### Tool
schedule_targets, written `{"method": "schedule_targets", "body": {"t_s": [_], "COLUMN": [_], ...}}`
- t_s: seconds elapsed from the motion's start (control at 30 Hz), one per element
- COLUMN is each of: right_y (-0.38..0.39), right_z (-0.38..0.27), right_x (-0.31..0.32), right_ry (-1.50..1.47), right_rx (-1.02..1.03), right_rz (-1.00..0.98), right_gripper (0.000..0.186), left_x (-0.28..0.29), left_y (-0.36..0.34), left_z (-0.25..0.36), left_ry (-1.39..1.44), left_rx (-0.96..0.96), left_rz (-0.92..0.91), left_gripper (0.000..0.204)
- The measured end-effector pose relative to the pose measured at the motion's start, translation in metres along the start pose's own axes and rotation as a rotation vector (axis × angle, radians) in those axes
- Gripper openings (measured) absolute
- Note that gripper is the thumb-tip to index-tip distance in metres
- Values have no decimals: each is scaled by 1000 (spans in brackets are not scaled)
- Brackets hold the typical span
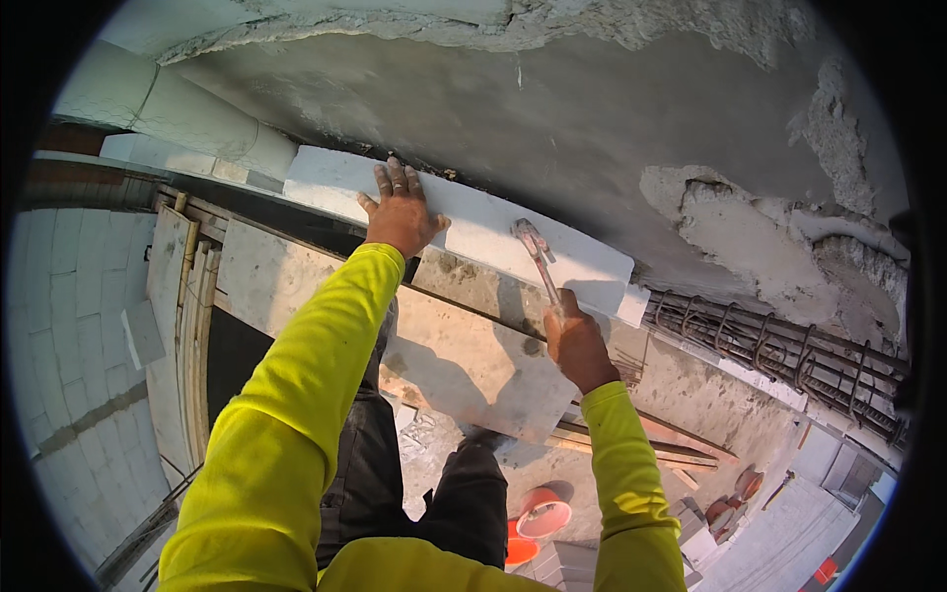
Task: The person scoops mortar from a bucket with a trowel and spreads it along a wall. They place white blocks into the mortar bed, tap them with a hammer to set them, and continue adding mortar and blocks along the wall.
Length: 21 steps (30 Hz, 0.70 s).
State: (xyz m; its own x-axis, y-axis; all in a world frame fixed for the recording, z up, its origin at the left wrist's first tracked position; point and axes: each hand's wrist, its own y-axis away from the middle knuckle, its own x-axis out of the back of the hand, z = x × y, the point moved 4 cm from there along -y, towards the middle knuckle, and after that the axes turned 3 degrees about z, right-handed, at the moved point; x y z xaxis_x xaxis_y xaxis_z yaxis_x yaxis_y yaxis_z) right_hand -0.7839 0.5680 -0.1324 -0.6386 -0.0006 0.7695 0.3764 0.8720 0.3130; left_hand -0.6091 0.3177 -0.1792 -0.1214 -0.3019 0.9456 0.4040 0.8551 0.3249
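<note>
A long white block (473, 207) lies along the foot of a grey plastered wall. My left hand (402, 212) rests spread on top of it, left of its middle, fingers pointing toward the wall. In my right hand (580, 345) is a hammer (538, 255), gripped round the handle. Its head is over the block, to the right of my left hand; whether it touches the surface I cannot tell.
Grey plastered wall (552, 109) with broken patches rises behind the block. Steel rebar (779, 340) runs off to the right. Below me are scaffold boards (464, 355), timber planks (194, 326), orange buckets (543, 513) and a block wall (84, 326) at left.
</note>
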Motion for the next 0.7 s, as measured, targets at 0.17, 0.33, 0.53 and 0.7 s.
{"method": "schedule_targets", "body": {"t_s": [0.17, 0.33, 0.53, 0.7], "right_y": [-5, -16, -21, -23], "right_z": [-5, 1, 5, -43], "right_x": [2, -7, -13, 3], "right_ry": [-161, 1, 102, -44], "right_rx": [155, 97, 68, 18], "right_rz": [161, 54, 52, -20], "right_gripper": [39, 38, 36, 36], "left_x": [-2, -2, 2, -17], "left_y": [0, 2, 16, 32], "left_z": [0, 1, -9, -23], "left_ry": [16, 12, 79, 43], "left_rx": [-10, -32, -65, -140], "left_rz": [13, 26, 163, 236], "left_gripper": [101, 102, 92, 82]}}
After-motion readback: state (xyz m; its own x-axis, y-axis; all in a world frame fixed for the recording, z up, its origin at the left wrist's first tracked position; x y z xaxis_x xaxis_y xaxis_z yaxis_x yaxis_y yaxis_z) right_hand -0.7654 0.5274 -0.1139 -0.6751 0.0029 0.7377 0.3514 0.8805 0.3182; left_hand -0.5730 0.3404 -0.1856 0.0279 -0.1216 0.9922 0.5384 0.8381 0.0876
